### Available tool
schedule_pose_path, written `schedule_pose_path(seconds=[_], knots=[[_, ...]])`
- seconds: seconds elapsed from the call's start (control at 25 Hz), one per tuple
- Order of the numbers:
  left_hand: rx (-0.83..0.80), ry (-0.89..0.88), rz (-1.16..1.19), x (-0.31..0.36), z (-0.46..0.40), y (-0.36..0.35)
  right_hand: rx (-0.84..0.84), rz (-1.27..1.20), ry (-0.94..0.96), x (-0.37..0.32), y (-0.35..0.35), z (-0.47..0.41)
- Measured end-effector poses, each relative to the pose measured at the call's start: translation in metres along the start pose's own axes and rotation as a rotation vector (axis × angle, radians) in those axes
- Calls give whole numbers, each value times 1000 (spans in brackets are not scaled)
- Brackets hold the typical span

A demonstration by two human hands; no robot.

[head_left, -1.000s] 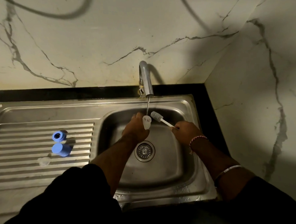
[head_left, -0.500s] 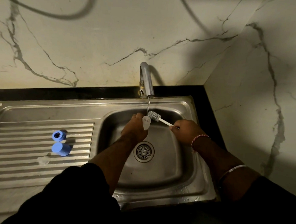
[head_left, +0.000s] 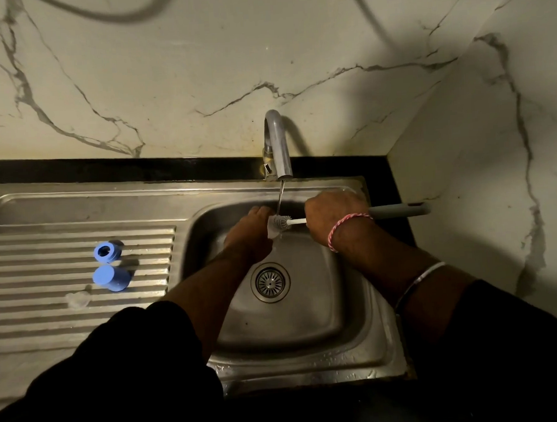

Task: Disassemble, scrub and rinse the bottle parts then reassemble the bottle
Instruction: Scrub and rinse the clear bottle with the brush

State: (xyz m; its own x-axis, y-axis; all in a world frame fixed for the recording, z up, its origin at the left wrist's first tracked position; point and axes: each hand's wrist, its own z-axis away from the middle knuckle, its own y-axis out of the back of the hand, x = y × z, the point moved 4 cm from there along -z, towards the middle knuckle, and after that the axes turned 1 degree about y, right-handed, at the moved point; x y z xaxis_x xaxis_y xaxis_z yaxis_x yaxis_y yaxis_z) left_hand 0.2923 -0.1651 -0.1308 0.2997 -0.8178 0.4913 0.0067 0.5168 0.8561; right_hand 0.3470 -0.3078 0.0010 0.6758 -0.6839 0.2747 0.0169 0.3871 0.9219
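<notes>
The steel sink (head_left: 368, 351) fills the lower middle of the view, set into a black counter (head_left: 394, 172) under marble walls. Its ribbed drainboard (head_left: 50, 322) spreads out to the left of the basin, and the round drain strainer (head_left: 270, 282) sits in the basin floor. The tap (head_left: 278, 146) rises behind the basin at its back edge, and a thin stream of water falls from its spout.

Over the basin, under that stream, the left hand (head_left: 251, 235) has its fingers closed around a small translucent bottle part (head_left: 273, 231). The right hand (head_left: 332, 219) is clenched in a fist around the bottle brush (head_left: 295, 222); its grey handle sticks out to the right past the basin rim, and the bristled head touches the translucent part.

On the drainboard, well to the left of the basin, a blue ring (head_left: 106, 251) with an open hole lies beside a blue cap (head_left: 110, 277). A small clear piece (head_left: 78, 298) lies near the cap, on the side away from the ring; its shape is hard to make out.
</notes>
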Motion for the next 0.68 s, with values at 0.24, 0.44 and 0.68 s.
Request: schedule_pose_path(seconds=[0.24,0.44,0.68], knots=[[22,-5,-110,-8,-2,0,-104,-126,-52,-12,-7,-16],[46,-88,97,2,-6,-5,-221,-363,-119,-27,-27,-30],[54,96,407,-27,-12,-35,-315,-619,-283,-22,-46,-28]])
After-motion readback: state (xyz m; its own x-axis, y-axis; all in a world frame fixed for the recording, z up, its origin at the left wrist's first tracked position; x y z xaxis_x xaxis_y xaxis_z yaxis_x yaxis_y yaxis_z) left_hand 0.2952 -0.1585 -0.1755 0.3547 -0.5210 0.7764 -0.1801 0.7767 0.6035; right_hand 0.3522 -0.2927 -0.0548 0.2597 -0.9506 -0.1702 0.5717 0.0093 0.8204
